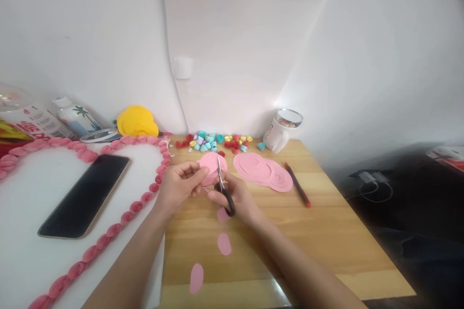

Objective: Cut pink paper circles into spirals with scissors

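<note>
Pinched between the fingers and thumb of my left hand (184,183) is a round piece of pink paper (210,161). My right hand (239,198) grips black-handled scissors (228,199), their blades pointing away from me across the paper's right side. Whether the blades are parted I cannot tell. Below the hands, small pink paper ovals lie on the wooden table, one at the middle (224,244) and one nearer me (196,278). Overlapping pink paper circles (253,166) lie to the right of my hands.
A dark pen (297,186) and a white mug (281,130) are at right. Small coloured paper rolls (208,142) lie along the wall. At left, a phone (85,198) rests on a white board (119,260) edged with pink paper flowers (114,230). Yellow paper (137,120) and bottles (78,116) stand behind.
</note>
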`<state>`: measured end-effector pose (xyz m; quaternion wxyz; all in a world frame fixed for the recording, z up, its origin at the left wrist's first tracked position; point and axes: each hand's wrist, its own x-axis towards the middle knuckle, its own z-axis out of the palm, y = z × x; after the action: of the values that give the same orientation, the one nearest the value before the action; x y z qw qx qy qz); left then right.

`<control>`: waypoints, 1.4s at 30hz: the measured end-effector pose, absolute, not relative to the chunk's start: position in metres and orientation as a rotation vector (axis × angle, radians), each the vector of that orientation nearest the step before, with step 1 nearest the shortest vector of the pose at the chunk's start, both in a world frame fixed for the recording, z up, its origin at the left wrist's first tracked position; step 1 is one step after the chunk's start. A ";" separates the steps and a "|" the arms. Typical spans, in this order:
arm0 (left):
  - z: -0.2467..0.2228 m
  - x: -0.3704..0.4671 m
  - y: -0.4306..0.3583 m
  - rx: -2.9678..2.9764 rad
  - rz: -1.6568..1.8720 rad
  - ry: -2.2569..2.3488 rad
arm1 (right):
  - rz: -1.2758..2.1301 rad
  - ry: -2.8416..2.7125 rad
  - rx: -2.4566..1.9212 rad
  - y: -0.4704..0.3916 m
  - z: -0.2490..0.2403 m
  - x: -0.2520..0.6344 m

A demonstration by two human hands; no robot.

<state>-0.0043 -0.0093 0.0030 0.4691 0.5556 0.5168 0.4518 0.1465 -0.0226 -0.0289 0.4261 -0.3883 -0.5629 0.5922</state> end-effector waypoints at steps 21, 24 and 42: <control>0.005 -0.002 -0.011 1.459 0.999 1.253 | 1.534 -1.363 -0.807 -0.022 -0.036 0.141; 0.006 -0.001 -0.012 1.442 1.008 1.248 | 1.531 -1.374 -0.817 -0.022 -0.038 0.141; 0.006 -0.002 -0.011 1.445 1.022 1.249 | 1.514 -1.411 -0.892 -0.023 -0.038 0.143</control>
<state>-0.0024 -0.0108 0.0057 0.4687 0.5892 0.5095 0.4168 0.1432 -0.0233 -0.0381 0.4296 -0.3576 -0.5654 0.6065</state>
